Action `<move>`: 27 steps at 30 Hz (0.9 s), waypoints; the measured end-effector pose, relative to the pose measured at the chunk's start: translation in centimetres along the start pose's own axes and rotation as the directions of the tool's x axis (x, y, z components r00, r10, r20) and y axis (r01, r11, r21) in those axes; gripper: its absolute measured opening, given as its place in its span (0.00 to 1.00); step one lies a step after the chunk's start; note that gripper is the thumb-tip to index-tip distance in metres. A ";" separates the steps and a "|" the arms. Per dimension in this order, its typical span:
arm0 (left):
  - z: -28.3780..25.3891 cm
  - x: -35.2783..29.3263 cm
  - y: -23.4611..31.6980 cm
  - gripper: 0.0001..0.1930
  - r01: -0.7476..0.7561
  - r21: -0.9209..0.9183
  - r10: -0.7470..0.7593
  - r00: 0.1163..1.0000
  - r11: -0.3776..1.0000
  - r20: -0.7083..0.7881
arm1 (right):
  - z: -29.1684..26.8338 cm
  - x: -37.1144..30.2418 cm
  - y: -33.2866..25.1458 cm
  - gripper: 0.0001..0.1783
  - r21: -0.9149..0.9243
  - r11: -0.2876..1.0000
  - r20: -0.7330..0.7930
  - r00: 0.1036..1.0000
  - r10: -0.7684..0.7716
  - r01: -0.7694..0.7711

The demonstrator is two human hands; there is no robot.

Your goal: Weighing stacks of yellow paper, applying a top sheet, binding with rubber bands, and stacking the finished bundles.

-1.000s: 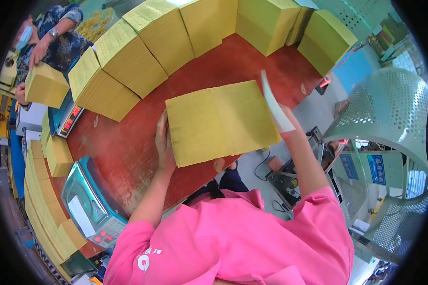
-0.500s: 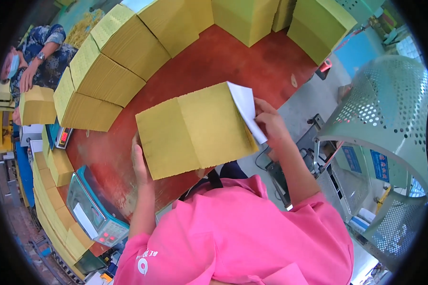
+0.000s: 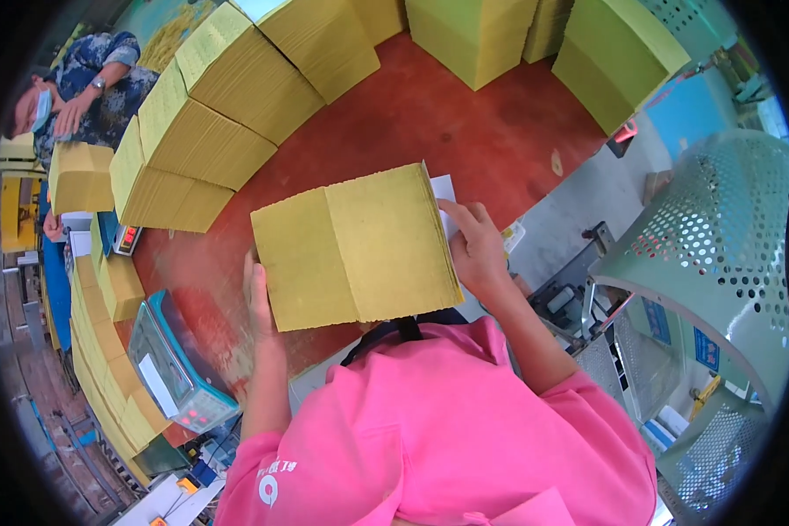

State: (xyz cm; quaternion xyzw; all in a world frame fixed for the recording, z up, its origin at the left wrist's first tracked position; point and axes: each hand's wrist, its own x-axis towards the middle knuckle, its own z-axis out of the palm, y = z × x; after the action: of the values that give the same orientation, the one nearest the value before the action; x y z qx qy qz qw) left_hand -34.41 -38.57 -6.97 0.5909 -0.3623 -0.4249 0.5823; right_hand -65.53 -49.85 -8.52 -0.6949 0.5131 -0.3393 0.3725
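So, at far left, a masked co-worker is beside a yellow block. Next, a teal scale sits on the red table. The person's left hand has its grip closed on the left edge of a yellow stack, held above the table. At the stack's right edge, the right hand touches a white sheet; whether that grip pinches it, I cannot tell.

Tabletop: was red, scuffed near the scale.
Scale: was teal-edged, white slip on top.
Perforated guard: curved at far right, pale green.
Co-worker: was upper left, wore a watch.
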 end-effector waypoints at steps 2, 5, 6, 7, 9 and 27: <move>0.3 0.1 0.2 0.23 -0.010 0.007 0.009 1.000 1.000 0.026 | -0.2 0.0 0.3 0.28 0.021 1.000 0.006 1.000 0.005 -0.006; 0.3 0.0 -0.1 0.23 0.020 -0.031 -0.020 1.000 0.999 0.001 | -0.4 0.0 0.3 0.27 0.041 0.999 0.022 1.000 -0.001 0.000; 0.3 -0.1 -0.1 0.23 0.020 -0.028 -0.020 1.000 0.999 -0.001 | -0.4 -0.1 0.2 0.27 0.033 0.999 0.031 0.999 -0.008 0.007; 0.4 -0.1 0.0 0.23 0.022 -0.036 -0.022 1.000 0.999 -0.014 | -0.5 -0.1 0.1 0.27 0.036 0.999 0.032 0.999 -0.008 0.007; 0.3 -0.1 -0.1 0.22 0.023 -0.043 -0.024 0.999 0.999 -0.029 | -0.5 -0.1 -0.2 0.27 -0.113 0.992 0.011 0.998 -0.055 0.056; 1.3 -0.7 0.2 0.29 0.259 -0.438 -0.276 0.961 0.861 0.025 | -2.0 0.2 -2.3 0.21 0.648 0.655 0.291 0.921 0.259 -0.389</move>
State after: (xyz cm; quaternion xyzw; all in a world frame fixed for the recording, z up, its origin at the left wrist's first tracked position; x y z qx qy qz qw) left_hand -35.87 -38.47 -6.68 0.4979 -0.1609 -0.5602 0.6422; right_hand -66.08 -49.88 -5.53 -0.4272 0.4297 -0.3727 0.7029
